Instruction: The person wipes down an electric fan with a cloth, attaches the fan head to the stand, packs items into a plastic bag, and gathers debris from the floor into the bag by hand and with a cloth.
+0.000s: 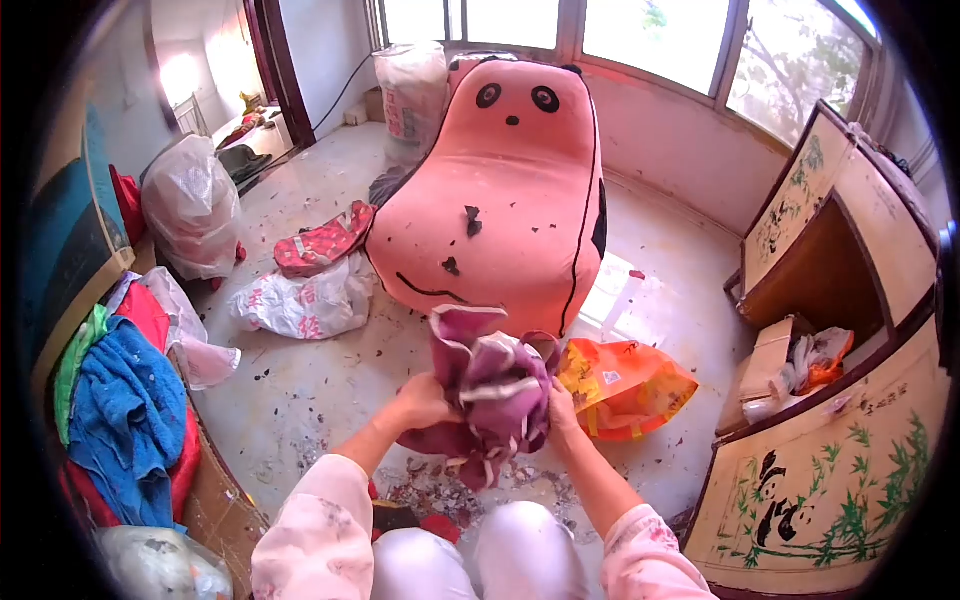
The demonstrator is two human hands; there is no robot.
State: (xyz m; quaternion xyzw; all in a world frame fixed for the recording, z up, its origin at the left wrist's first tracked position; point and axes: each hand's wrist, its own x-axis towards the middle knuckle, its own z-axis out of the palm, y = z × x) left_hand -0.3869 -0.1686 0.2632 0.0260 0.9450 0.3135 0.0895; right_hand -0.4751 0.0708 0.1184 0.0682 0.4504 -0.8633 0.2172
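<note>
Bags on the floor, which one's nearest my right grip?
The orange bag, just beside your right grip; the white bags are farther off, left of the chair.

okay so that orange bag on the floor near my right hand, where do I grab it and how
Probably best to pinch the orange bag by its right-hand end, coming down from above and the right. That end lies free on the floor, while its left end sits close to your right hand and the purple bundle.

- White plastic bag (312, 300) on the floor: large reddish characters, creased and not legible.
- Upright white sack (412, 95): reddish print, too blurred to read.
- Lower panda panel (800, 500): small dark writing, too small to read.
</note>
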